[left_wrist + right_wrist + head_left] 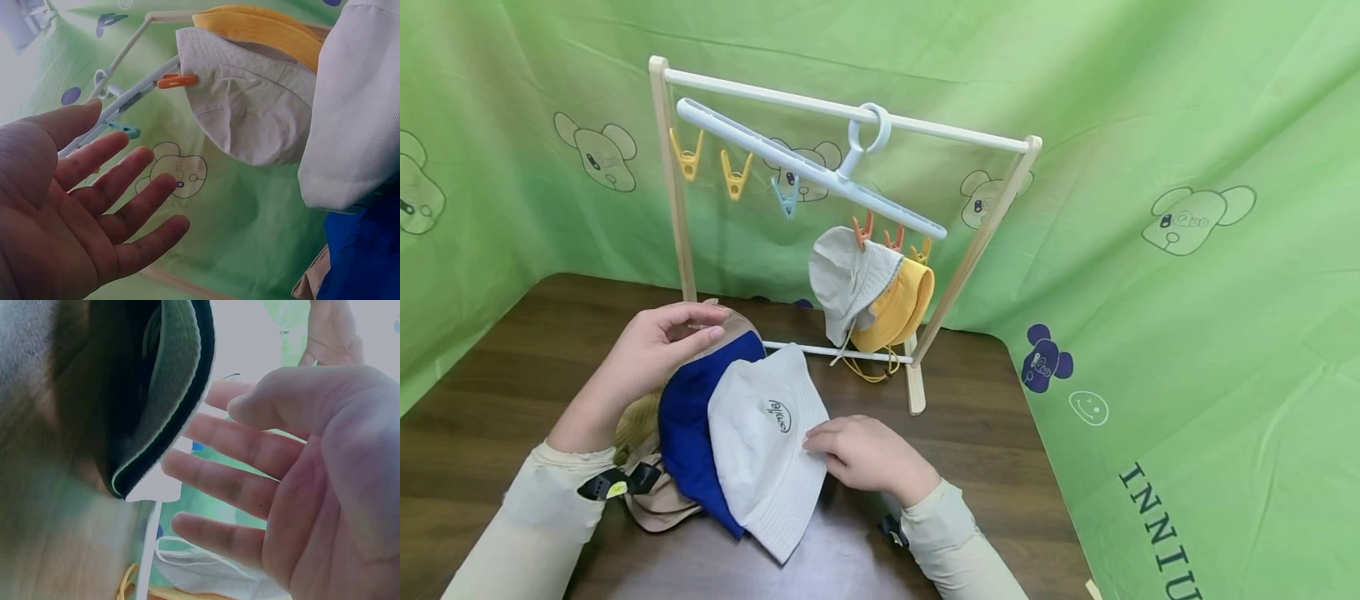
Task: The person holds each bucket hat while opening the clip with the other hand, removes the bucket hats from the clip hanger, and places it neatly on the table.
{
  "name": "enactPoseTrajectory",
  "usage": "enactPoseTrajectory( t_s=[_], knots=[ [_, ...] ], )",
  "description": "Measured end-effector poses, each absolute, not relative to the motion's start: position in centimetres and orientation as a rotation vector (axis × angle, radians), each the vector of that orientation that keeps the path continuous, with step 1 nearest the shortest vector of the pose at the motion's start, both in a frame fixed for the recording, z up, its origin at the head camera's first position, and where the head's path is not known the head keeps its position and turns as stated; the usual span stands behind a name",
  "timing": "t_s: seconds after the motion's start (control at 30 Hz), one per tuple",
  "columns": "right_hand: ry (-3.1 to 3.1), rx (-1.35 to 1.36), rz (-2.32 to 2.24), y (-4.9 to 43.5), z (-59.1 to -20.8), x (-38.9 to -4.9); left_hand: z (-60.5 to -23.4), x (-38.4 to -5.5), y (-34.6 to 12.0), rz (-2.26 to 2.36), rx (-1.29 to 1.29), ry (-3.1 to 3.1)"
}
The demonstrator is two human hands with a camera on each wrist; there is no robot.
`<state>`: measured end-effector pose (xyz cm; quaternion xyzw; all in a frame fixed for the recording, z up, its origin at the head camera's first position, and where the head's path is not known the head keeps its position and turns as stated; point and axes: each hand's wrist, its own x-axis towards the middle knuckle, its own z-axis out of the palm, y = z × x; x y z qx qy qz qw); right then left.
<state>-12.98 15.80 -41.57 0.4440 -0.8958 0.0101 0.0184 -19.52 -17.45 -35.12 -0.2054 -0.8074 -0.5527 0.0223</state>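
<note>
- The white hat (760, 442) lies uppermost in the pile on the near side of the tabletop (985, 500), left of centre; a blue hat (679, 433) and a beige hat (658, 504) show from under it on the left.
- From my seat I see the right hand (872, 454) at the white brim's right edge, fingers nearly straight and touching, not curled round it.
- The left hand (651, 346) is empty, its fingers spread above the pile's far left end; I cannot tell whether they touch cloth.
- I judge the step in hand to be parting the white hat from the pile. I'd slip the right fingers under that brim alone, thumb on top, and steady the blue hat with the left so it doesn't drag along.
- I'd mind the rack's left post (673, 192), close beyond the left hand, and the low bar (797, 348) just past the hats.
- Open room lies right of the right hand; the rack's foot (916, 387) narrows it farther off.
- Overhead, the hanger (760, 150) tilts high on the left, where the blue clip (786, 200) hangs without a hat; the yellow hat (913, 304) crowds the right end.
</note>
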Motion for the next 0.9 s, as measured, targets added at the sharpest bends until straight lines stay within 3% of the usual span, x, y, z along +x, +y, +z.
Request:
enactPoseTrajectory(
  t_s=[0.9],
  knots=[
    [-2.831, 0.968, 0.058, 18.0, -40.2, -13.9, -35.3, -18.9, -15.9, -1.662, -0.733, -2.617]
  ],
)
